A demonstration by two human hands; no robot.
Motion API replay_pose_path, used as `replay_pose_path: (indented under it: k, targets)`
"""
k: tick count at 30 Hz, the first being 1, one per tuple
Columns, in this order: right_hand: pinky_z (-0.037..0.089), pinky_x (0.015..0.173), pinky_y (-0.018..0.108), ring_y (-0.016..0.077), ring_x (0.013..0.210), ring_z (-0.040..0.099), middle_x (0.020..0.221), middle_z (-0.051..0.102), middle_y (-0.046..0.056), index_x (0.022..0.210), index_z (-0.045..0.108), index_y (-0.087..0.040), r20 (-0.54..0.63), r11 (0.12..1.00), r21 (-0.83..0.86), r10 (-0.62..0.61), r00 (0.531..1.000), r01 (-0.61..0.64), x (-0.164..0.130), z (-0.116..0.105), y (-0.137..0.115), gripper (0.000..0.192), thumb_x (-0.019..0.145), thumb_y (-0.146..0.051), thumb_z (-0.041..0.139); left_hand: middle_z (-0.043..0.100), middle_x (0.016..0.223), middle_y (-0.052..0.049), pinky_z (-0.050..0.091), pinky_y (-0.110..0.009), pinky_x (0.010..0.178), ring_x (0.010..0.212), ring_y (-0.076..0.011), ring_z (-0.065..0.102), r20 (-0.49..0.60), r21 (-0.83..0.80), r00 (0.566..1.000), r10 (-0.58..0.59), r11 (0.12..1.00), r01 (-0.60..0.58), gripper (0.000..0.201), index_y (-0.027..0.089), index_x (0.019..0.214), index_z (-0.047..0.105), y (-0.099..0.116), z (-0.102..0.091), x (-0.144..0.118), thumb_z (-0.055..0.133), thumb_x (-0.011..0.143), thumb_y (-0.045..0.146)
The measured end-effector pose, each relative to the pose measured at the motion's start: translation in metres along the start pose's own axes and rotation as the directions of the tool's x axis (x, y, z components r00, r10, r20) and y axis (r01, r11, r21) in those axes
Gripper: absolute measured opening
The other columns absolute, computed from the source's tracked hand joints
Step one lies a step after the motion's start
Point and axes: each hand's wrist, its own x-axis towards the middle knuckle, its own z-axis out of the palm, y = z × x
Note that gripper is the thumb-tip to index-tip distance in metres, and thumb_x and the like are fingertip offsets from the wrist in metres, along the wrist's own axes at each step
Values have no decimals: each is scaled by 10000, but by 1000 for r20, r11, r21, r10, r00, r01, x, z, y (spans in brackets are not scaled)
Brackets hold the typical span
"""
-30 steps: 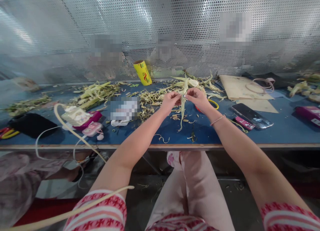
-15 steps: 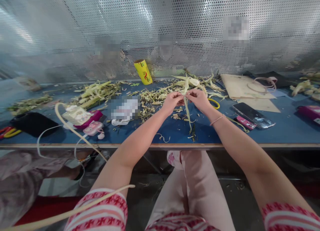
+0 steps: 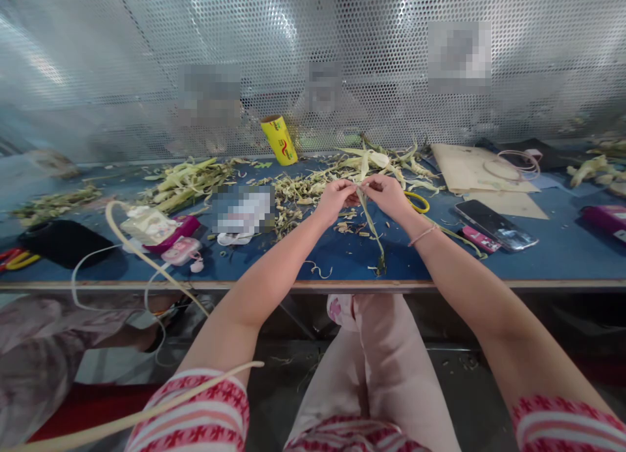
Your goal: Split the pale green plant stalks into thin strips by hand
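Note:
Between my two hands is a pale green plant stem [image 3: 370,222] with long leaves, its lower end hanging down to the blue table. My left hand [image 3: 338,199] pinches it from the left with thumb and fingers. From the right, my right hand [image 3: 384,194] pinches the same stem, close to the left fingertips. Exactly what the fingertips press on is too small to make out. Behind my hands spreads a heap of plant scraps [image 3: 306,190]. Beside my right wrist lies a yellow loop handle [image 3: 418,203], partly hidden by the arm.
A yellow tube [image 3: 280,141] stands by the perforated metal screen [image 3: 372,60]. To the right lie a phone [image 3: 496,225] and brown paper [image 3: 482,169]. On the left are a plant bundle [image 3: 188,181], a magenta box [image 3: 173,235], cables and a black pouch [image 3: 66,242]. Another person's leg shows lower left.
The hanging lower part of the stem has swung slightly, its tip now further right. Both hands stay at nearly the same spot, still pinching.

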Motion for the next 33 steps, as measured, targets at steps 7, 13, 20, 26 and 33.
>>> replay_pose_path:
  k: [7,13,20,26,33]
  targets:
    - [457,669,322,154,614,545,615,584,3,729,639,-189,-20,990,-129,-54,998,51,-4,-2,-11,89,730,-265,592,603,533,22,509,-228,584,491,-78,573,-33,-4,999,-26,1000,26,120,141,670,561,3,4,-2,544,789,136]
    - [478,663,323,164,650,569,696,648,29,735,660,-194,-55,975,-195,-117,992,104,-5,0,-12,81,714,-218,585,579,506,23,481,-190,537,461,-60,548,-59,-110,994,-88,991,81,158,142,642,540,5,7,-2,537,799,118]
    - [478,646,327,176,672,572,721,652,42,744,663,-201,-71,977,-178,-135,988,120,-5,0,-12,103,724,-260,582,590,522,20,484,-192,542,481,-67,568,-46,-110,998,-45,993,40,142,142,654,555,4,5,-2,549,794,119]
    - [461,636,313,148,607,520,663,606,18,742,630,-207,-51,986,-147,-86,995,78,-5,0,-12,126,734,-327,591,607,546,17,496,-214,575,503,-74,573,-16,-31,1000,18,999,-18,133,147,679,583,0,2,0,596,798,204]
    - [448,660,311,147,622,519,667,586,15,756,610,-198,-22,987,-141,-79,997,75,-6,0,-15,126,747,-322,586,600,511,24,494,-221,553,470,-84,569,-10,8,999,32,999,-32,129,148,660,587,-1,2,1,554,784,156]
